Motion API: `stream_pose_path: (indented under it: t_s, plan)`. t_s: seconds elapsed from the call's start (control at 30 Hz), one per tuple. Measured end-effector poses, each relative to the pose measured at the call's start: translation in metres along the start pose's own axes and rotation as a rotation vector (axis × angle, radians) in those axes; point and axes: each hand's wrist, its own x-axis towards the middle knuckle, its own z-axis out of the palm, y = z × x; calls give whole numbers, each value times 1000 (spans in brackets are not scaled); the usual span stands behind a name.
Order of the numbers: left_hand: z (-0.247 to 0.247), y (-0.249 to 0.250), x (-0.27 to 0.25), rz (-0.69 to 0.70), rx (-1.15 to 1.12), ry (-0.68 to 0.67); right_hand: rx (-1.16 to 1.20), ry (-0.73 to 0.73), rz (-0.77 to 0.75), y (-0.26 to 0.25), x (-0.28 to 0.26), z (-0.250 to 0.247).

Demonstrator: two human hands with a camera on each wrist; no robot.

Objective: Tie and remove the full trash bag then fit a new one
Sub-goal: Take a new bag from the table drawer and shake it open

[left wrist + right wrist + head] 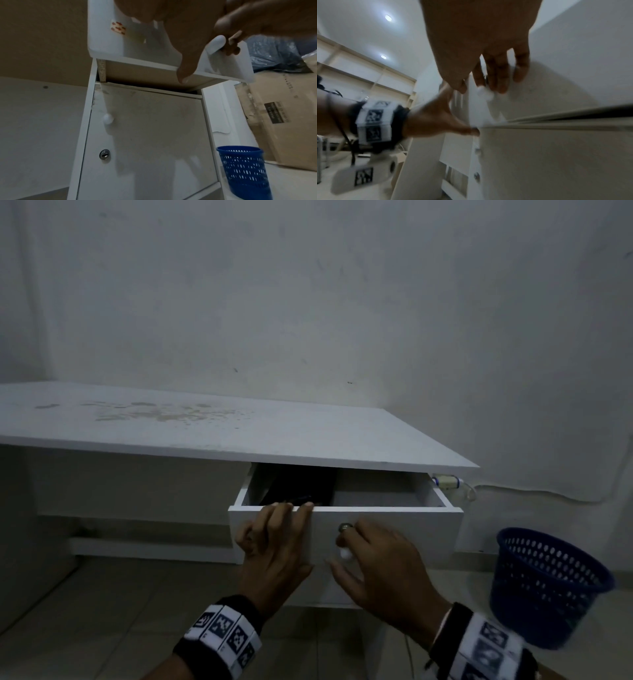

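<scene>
A white drawer (394,537) under the desk stands partly pulled out. Something black (298,486) lies in its left half; I cannot tell what it is. My left hand (274,539) grips the top edge of the drawer front, fingers curled over it and thumb (185,65) down the front. My right hand (383,563) holds the drawer's white knob (345,553) between fingers and thumb, just under a metal keyhole (344,527). The knob (485,92) shows blurred at my fingertips in the right wrist view. A blue perforated bin (544,583) stands on the floor to the right with no bag visible in it.
The white desk top (239,433) overhangs the drawer, stained at the back left. Below the drawer is a cabinet door (154,135) with a knob and lock. Cardboard boxes (283,121) stand beyond the bin (243,169). A plug and cable (448,481) hang at the desk's right end.
</scene>
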Motion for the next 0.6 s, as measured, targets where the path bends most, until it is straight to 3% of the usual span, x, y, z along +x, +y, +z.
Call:
stream_pose_path:
  t_s: [0.13, 0.27, 0.43, 0.6]
  plan:
    - [-1, 3, -1, -18, 3, 0, 51, -241, 73, -8, 38, -68]
    - [-6, 11, -4, -28, -42, 39, 73, -441, -41, -6, 101, -116]
    - [-8, 12, -13, 6, -65, 32, -215, -721, -258, -7, 157, -110]
    - [-15, 15, -20, 16, -75, 23, -341, -971, -390, -14, 169, -70]
